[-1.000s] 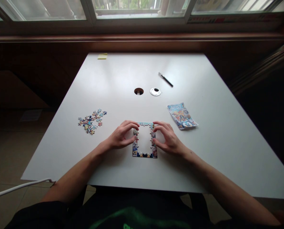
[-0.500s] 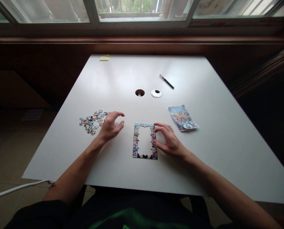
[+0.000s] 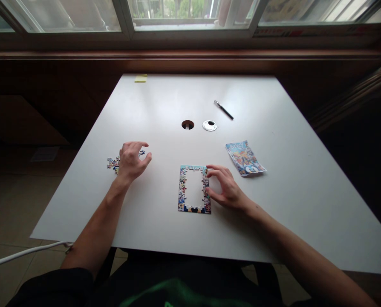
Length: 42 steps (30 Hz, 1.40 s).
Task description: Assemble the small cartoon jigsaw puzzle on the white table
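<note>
A rectangular puzzle border [image 3: 182, 192] of joined jigsaw pieces lies on the white table, its middle showing bare tabletop. My right hand [image 3: 226, 187] rests along the border's right side, fingers apart, fingertips touching or very near its edge. Over the heap of loose puzzle pieces [image 3: 113, 163] at the left is my left hand [image 3: 133, 160], thumb and fingers spread with a gap between them. It hides most of the heap; only pieces at the left and a few past the fingers show.
A crinkled picture sheet [image 3: 245, 157] lies right of the border. Farther back are a black pen [image 3: 224, 109], a round metal cover [image 3: 209, 125] and a cable hole [image 3: 187, 125] in the white table [image 3: 158, 226]. A yellow sticky note [image 3: 141, 78] is at the far edge.
My left hand has moved left, away from the border and over the loose pieces, covering most of them. My right hand and the border have stayed put.
</note>
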Each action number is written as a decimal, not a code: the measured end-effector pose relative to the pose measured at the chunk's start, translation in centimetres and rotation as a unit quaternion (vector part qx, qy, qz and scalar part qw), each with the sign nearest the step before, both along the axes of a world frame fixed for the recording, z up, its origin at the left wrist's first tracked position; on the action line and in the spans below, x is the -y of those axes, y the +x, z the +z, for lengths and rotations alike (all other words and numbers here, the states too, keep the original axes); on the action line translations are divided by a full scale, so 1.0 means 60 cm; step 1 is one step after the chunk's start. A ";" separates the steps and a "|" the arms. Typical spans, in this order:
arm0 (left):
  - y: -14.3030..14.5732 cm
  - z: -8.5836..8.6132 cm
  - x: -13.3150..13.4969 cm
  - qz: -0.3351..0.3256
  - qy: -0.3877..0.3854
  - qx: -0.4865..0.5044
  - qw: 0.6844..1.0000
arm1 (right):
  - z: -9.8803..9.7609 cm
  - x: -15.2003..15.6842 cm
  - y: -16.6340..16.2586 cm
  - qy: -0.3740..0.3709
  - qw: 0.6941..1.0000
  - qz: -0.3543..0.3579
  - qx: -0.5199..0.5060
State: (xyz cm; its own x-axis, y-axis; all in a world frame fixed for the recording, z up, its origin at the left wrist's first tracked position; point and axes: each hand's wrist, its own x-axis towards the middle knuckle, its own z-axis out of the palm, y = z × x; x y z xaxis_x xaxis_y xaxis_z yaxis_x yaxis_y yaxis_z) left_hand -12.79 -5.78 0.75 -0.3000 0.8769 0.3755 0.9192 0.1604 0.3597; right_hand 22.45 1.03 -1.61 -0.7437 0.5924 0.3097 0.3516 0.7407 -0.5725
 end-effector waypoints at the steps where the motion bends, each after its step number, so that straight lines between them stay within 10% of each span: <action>1: -0.006 0.000 0.001 0.014 -0.012 -0.005 1.000 | -0.001 0.000 0.000 0.001 1.000 0.000 -0.001; 16: -0.143 -0.004 0.073 -0.028 -0.331 -0.033 0.943 | -0.003 0.002 0.000 0.003 1.000 -0.001 0.005; 42: -0.046 -0.017 0.024 -0.077 -0.293 -0.072 0.950 | -0.004 0.002 -0.002 0.010 1.000 -0.004 0.015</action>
